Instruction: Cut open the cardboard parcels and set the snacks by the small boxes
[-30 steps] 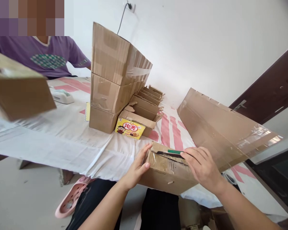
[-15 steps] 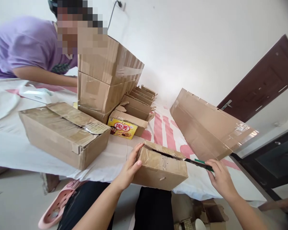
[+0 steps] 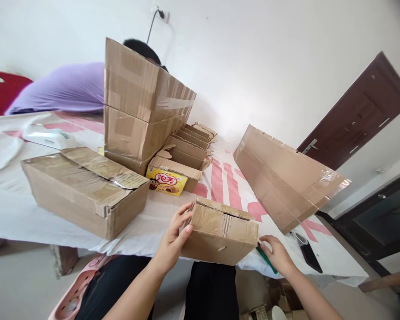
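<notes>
A small brown cardboard box (image 3: 220, 242) stands at the table's front edge, its top flap nearly closed with a narrow slit along the back. My left hand (image 3: 171, 235) rests against the box's left end, thumb on the near side and fingers behind, steadying it. Just right of the box, my right hand (image 3: 278, 255) has its fingers curled at the end of a long green tool (image 3: 267, 261), low by the table edge. The hand partly hides this tool, so its kind is unclear.
A larger closed carton (image 3: 86, 191) sits left. Behind are stacked taped cartons (image 3: 133, 98), a yellow printed box (image 3: 166, 180) and a row of open boxes (image 3: 186, 146). A cardboard panel (image 3: 283, 178), phone (image 3: 311, 257) and tape roll (image 3: 300, 238) lie right. Another person (image 3: 66, 89) leans behind the stack.
My right hand has drawn the green tool away from the box's slit, down and toward me. The slit has narrowed. The other person has bent lower behind the cartons.
</notes>
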The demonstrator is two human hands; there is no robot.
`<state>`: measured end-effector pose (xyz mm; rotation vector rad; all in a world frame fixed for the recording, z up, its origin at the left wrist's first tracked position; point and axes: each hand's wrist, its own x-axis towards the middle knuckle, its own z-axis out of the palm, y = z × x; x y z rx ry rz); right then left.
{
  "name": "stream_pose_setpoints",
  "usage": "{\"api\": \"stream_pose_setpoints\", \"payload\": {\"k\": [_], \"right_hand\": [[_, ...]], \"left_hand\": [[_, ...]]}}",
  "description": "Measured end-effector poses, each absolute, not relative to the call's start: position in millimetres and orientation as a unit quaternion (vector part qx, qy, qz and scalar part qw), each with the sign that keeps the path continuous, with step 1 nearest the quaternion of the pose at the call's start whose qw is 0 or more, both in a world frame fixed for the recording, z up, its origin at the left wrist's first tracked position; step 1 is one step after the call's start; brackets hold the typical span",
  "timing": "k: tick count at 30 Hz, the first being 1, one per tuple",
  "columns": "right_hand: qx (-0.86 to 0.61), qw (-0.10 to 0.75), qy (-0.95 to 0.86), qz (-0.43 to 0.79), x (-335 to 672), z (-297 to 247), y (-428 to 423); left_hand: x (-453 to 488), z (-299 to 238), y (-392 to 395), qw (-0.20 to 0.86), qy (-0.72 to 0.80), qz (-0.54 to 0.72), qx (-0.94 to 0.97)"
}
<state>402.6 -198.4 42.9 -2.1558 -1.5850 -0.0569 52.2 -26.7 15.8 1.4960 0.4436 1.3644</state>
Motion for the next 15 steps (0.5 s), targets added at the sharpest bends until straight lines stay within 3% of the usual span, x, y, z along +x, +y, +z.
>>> {"api": "stream_pose_setpoints", "payload": {"k": [7, 15], "right_hand": [[-0.692, 0.412, -0.590, 0.063, 346, 115, -181], [-0.594, 0.416, -0.688, 0.017, 317, 133, -160]], "left_hand": [[49, 19, -31, 0.527, 0.173, 0.564, 0.611], [50, 19, -30, 0.523, 0.178, 0.558, 0.619]]}}
